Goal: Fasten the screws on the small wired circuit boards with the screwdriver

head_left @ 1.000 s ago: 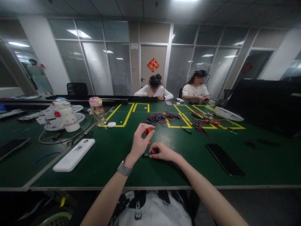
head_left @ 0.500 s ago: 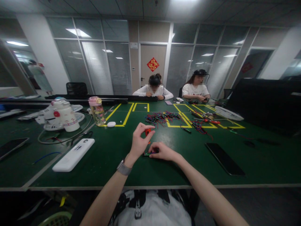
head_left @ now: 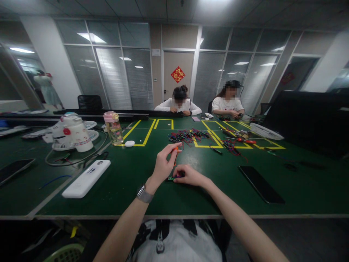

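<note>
My left hand (head_left: pixel 164 162) is raised over the table, its thumb and fingers closed around the orange handle of what looks like a screwdriver (head_left: pixel 177 149). Most of that tool is covered by the fingers, and its lower end points down toward a small green circuit board (head_left: pixel 170 179). My right hand (head_left: pixel 192 175) rests on the table just below and to the right, fingertips pinching the board. Dark wires show at those fingertips; the rest of the board is hidden under them.
Beyond my hands lies a pile of wired boards (head_left: pixel 188 136) by yellow tape outlines. A white power bank (head_left: pixel 86 179) is at left, a black phone (head_left: pixel 261 184) at right. Bottles, including a pink-lidded one (head_left: pixel 113 129), stand back left. Two people sit across the table (head_left: pixel 131 203).
My left hand has turned and shifted slightly right, so less of the orange handle shows. My right hand stays on the board in the same place.
</note>
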{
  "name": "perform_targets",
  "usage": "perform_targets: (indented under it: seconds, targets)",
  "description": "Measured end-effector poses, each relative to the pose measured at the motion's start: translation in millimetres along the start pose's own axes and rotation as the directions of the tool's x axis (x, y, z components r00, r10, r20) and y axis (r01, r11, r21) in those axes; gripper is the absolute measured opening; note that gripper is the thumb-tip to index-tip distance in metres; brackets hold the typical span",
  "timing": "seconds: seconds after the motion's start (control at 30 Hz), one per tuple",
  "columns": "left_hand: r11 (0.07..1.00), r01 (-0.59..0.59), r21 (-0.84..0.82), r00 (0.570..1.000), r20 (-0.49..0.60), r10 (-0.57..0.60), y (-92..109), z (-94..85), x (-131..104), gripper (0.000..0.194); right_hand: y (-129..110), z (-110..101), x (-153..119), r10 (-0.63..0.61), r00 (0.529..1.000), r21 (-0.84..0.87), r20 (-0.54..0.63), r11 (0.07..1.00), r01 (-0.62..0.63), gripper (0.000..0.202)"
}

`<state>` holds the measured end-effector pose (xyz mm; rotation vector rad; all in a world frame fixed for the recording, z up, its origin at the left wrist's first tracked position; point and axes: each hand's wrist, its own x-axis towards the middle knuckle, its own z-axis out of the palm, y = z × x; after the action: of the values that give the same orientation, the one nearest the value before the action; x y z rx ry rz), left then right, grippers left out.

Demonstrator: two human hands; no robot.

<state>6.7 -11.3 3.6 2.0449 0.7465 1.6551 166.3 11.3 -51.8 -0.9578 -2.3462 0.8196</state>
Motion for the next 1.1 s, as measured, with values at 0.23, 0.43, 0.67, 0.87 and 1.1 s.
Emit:
perform_targets:
  seconds: [0.23,0.43,0.67,0.87,1.1]
  targets:
    - [0.987,-0.041,0.158,0.989,-0.133,0.063,-4.3,-2.4,-0.9,0.008,-1.6,-1.0,0.2,0.008,1.0,0.001,0.014,1.0,-0.008,0.011]
    - [0.998,-0.038,0.048,0.999,-0.028,0.039,0.6,-0.3,-1.4,0.025,0.9,0.4,0.6,-0.002,1.0,-0.001,0.0,1.0,0.002,0.011]
    - [0.991,-0.054,0.119,0.997,-0.051,0.061,1.6,-0.2,-2.0,0.024,-2.1,-0.2,0.2,0.002,1.0,0.009,0.003,1.0,-0.002,0.01]
    - [0.962,-0.101,0.255,0.977,-0.159,0.145,-2.9,-1.3,-1.9,0.009,-2.3,0.0,0.6,0.005,1.0,0.014,0.011,1.0,-0.005,0.011]
    - [0.993,-0.059,0.1,0.998,-0.026,0.062,-0.8,-0.9,-3.2,0.03,0.9,1.3,1.5,0.001,1.0,0.012,-0.002,1.0,-0.001,0.011]
